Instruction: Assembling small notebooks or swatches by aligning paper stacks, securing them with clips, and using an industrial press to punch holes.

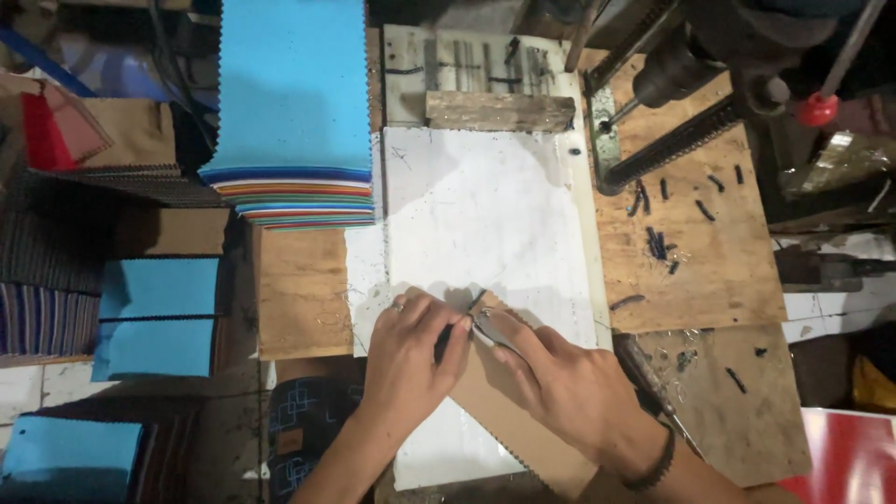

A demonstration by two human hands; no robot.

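Cardboard strip pinned on white board | left hand pressing flat | right hand pinching small metal piece at its corner

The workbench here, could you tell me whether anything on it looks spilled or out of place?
Small dark bits lie scattered loose over the plywood board right of the white sheet, like debris. Both hands, left hand and right hand, rest on brown card.

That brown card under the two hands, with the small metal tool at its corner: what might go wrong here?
The left hand presses the brown card right beside the metal tool that the right hand holds, so a slip could nick a finger. The card lies loose on the white board and might shift. The drill chuck hangs close above the bench.
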